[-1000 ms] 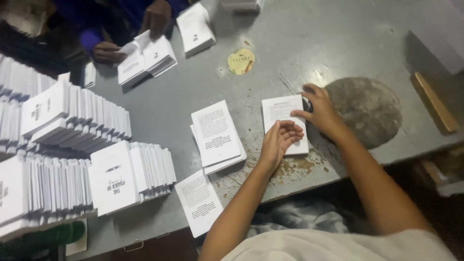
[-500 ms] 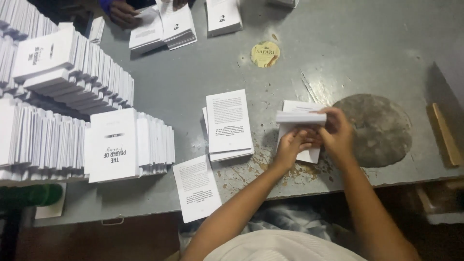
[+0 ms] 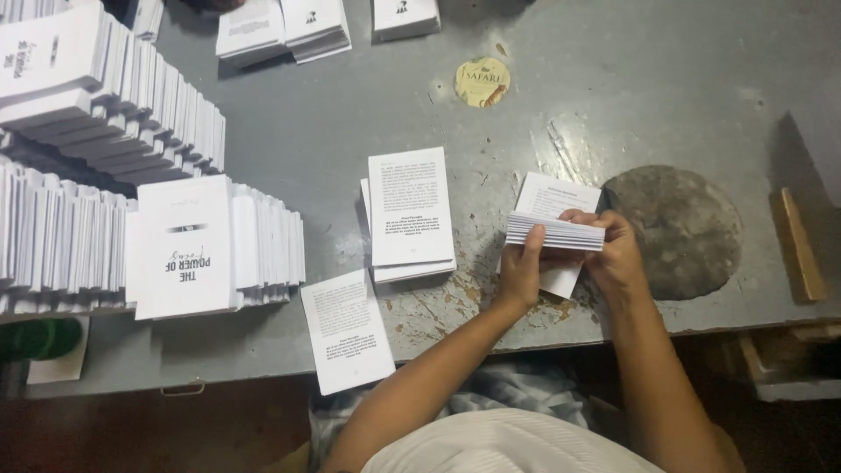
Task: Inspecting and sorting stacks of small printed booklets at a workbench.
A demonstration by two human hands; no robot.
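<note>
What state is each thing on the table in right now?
Left hand: grips the booklet bundle's left end.
Right hand: grips its right end.
Booklet bundle: lifted, held level, edges squared.
Sheet under the hands: flat on the table.
Centre pile: flat, printed side up.
Single sheet: flat, overhanging the table edge.
Booklet rows: standing on edge.
</note>
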